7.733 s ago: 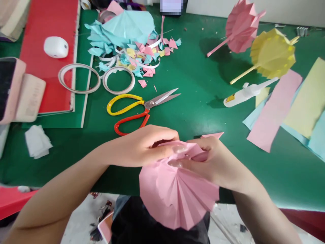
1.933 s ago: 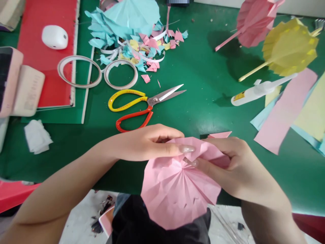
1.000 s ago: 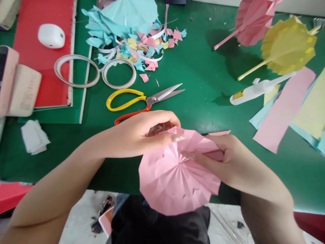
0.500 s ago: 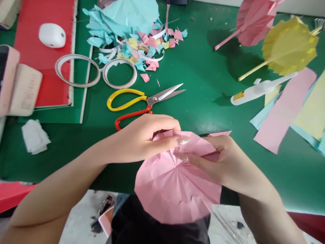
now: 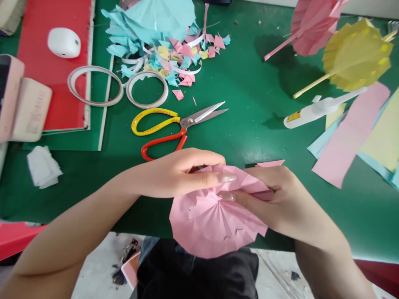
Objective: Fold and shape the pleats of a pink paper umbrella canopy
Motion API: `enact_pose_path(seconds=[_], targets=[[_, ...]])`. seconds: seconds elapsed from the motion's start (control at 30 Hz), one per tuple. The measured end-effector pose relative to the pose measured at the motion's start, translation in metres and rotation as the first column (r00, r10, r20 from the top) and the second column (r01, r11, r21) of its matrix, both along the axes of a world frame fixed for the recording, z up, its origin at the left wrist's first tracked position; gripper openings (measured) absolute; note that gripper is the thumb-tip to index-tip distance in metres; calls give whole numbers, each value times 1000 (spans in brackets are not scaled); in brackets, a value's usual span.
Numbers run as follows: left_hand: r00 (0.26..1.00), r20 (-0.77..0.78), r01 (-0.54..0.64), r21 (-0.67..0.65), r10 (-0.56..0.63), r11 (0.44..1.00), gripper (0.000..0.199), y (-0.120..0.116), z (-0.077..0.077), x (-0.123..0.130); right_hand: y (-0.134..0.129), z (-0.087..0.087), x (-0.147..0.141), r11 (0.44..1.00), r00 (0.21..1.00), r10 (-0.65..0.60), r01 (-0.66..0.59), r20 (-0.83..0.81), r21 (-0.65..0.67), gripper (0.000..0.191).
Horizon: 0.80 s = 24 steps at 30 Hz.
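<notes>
While the pleated pink paper disc is pinched by the fingers of the left hand and right hand over the near edge of the worktop, scissors are seen beyond.

Matt, creased paper disc; shiny metal scissor blades; smooth, glossy tabletop.

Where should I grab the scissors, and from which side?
Probably by the yellow loop, from above and the picture's left. The scissors lie flat, handles toward the left, and the slightly open blades point right, away from that approach. The red loop looks a worse choice: the left hand is right beside it and hides part of it.
</notes>
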<state>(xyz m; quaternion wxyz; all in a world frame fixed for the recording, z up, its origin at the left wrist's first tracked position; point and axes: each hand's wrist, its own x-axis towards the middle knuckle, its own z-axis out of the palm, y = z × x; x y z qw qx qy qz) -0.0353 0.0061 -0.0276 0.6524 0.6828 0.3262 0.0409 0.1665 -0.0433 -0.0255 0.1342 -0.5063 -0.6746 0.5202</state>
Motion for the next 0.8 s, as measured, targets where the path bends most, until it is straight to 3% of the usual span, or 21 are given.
enact_pose_path(seconds=[0.13,0.3,0.5,0.8], targets=[[1000,-20,10,-86,-12,996,26,-1,0,0,0,1,0,999,998,-46,45,-36,-26,21],[1000,-11,-17,15,17,1000,17,-1,5,0,1,1,-2,997,993,-73,69,-90,-39,22],[998,44,-48,110,43,993,21,0,4,-2,3,-1,-2,982,961,-171,147,-217,-120,14],[994,72,-89,61,84,994,19,-2,3,-1,4,1,0,982,963,-178,160,-202,-104,12]])
